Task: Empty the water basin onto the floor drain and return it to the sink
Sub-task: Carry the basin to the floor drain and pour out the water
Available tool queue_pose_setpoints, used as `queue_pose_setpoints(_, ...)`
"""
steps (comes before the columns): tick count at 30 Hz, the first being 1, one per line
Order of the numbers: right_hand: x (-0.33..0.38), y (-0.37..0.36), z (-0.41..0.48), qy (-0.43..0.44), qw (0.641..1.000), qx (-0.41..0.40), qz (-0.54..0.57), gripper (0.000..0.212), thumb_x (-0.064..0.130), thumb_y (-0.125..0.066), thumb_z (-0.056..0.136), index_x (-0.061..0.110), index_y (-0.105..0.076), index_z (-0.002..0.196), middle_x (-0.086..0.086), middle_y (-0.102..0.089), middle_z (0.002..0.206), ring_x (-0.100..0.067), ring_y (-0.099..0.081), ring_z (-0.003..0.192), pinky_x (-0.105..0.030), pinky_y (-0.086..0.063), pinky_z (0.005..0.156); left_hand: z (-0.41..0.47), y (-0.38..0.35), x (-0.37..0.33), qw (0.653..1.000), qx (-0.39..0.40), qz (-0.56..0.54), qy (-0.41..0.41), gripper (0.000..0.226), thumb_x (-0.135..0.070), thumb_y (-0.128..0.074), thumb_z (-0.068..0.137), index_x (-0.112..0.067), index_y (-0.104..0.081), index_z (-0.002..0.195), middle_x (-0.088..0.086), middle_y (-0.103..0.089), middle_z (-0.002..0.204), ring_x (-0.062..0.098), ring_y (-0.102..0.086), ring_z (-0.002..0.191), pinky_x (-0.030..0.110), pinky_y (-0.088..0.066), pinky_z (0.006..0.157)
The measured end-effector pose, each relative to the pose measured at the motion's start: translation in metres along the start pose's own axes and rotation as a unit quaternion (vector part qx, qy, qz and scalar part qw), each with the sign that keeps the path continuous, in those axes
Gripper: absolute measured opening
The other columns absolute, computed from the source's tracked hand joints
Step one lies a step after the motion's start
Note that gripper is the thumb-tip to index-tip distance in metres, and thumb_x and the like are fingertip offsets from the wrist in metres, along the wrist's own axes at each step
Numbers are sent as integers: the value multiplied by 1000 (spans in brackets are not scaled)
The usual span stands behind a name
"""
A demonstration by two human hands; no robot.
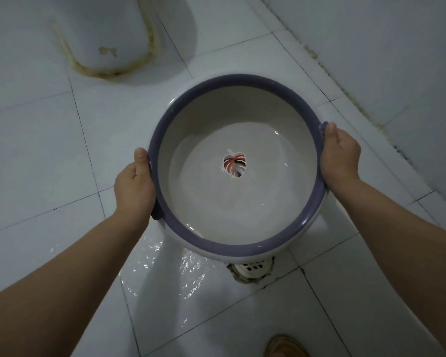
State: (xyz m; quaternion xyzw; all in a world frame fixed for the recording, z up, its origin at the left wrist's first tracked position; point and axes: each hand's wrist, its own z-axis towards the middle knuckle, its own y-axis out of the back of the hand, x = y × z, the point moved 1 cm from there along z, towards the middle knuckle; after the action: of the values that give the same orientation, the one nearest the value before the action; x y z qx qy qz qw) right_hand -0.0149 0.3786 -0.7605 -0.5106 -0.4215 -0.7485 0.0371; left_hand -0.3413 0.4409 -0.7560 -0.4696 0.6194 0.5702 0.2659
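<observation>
Both forearms reach in from the bottom edge, the nearest things in view, and end in 2 hands clamped on opposite sides of the basin (pixel 238 163). On the near-left side, the left hand (pixel 134 184) wraps the purple rim (pixel 242 79) with the thumb lying over the top and the fingers curled beneath, out of sight, where a small lug juts from the rim. Opposite it, the right hand (pixel 341 155) grips the far-right side the same way, thumb up on the rim beside a matching lug.

Held level in the air, the basin hangs over the white tiled floor (pixel 49 150), just above and beyond the floor drain (pixel 252 267), whose grate peeks out under its near edge. A shallow pool of water covers the bottom, with a leaf sticker (pixel 234 164) showing through.

It looks like stiff, smooth plastic, light in itself, with the little water adding small sloshing weight. Wet rims can slip, so the 2 lugs seem the safest holds, letting it tip toward the drain. Wet tile (pixel 165 269) glistens near the grate, and a shoe (pixel 285 347) shows at the bottom edge.
</observation>
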Motion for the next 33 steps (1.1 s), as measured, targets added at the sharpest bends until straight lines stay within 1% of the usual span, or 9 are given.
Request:
queue_pose_setpoints(3, 0, 0, 0, -1, 1000, 4, 2, 35, 35, -31, 96, 17, -51, 74, 3, -50, 68, -14, -46, 69, -3, -30, 48, -1, 0, -1, 1000, 0, -2, -5, 57, -52, -22, 94, -12, -47, 62, 7, -51, 66, 23, -49, 66, 34, -42, 63)
queue_pose_setpoints(5, -1, 0, -1, -1, 1000, 6, 9, 34, 35, -31, 96, 18, -52, 75, 2, -52, 71, -15, -48, 70, -17, -35, 56, -3, 0, -2, 1000, -1, -1, -9, 56, -51, -22, 95, -15, -46, 60, 5, -50, 64, 18, -47, 62, 28, -39, 56)
queue_pose_setpoints(7, 0, 0, -1, 1, 1000, 4, 13, 33, 34, -31, 96, 19, -53, 76, -3, -54, 77, -16, -48, 73, -21, -34, 63, -4, -1, -2, 1000, -1, 0, -7, 54, -51, -21, 95, -17, -46, 60, 4, -49, 63, 17, -47, 61, 27, -38, 55)
queue_pose_setpoints(11, -1, 0, -1, 5, 1000, 4, 5, 34, 33, -31, 97, 17, -51, 74, -4, -53, 77, -15, -47, 70, -8, -31, 47, -4, -1, -1, 1000, 2, -5, -3, 55, -52, -22, 94, -16, -46, 61, 5, -49, 64, 18, -47, 63, 31, -40, 61)
queue_pose_setpoints(13, -1, 1, -1, 12, 1000, 0, -2, 35, 31, -31, 97, 14, -49, 73, -6, -52, 75, -17, -45, 68, -1, -29, 45, -4, 0, -1, 1000, 3, -5, -3, 55, -52, -21, 94, -16, -47, 61, 5, -50, 64, 19, -47, 64, 32, -40, 62)
queue_pose_setpoints(18, -2, 1, -2, 10, 1000, 1, 1, 35, 32, -31, 97, 15, -50, 74, -6, -52, 76, -17, -46, 70, -19, -29, 50, -5, -1, -2, 1000, 3, -3, 0, 54, -52, -21, 94, -17, -46, 61, 4, -49, 64, 18, -48, 62, 30, -40, 59)
queue_pose_setpoints(22, -2, 2, -2, 11, 1000, 0, 0, 35, 32, -31, 97, 15, -52, 75, -7, -52, 77, -18, -46, 70, -14, -31, 48, -6, 1, -2, 1000, 2, 0, -16, 54, -51, -21, 95, -17, -42, 58, 4, -46, 61, 17, -44, 59, 29, -37, 56)
queue_pose_setpoints(24, -2, 2, -2, 9, 1000, 2, 3, 35, 32, -31, 97, 16, -57, 79, -6, -54, 78, -17, -48, 73, -19, -31, 53, -6, 2, -1, 1000, 4, 3, -15, 55, -51, -21, 95, -16, -44, 60, 4, -47, 62, 17, -45, 60, 30, -38, 57)
queue_pose_setpoints(33, -1, 4, -5, 18, 1000, -2, 6, 41, 30, -31, 97, 8, -64, 91, -6, -55, 80, -19, -49, 75, -19, -26, 54, -6, 1, -2, 1000, 8, 13, -10, 55, -51, -20, 95, -17, -47, 63, 5, -50, 65, 17, -48, 62, 28, -39, 57)
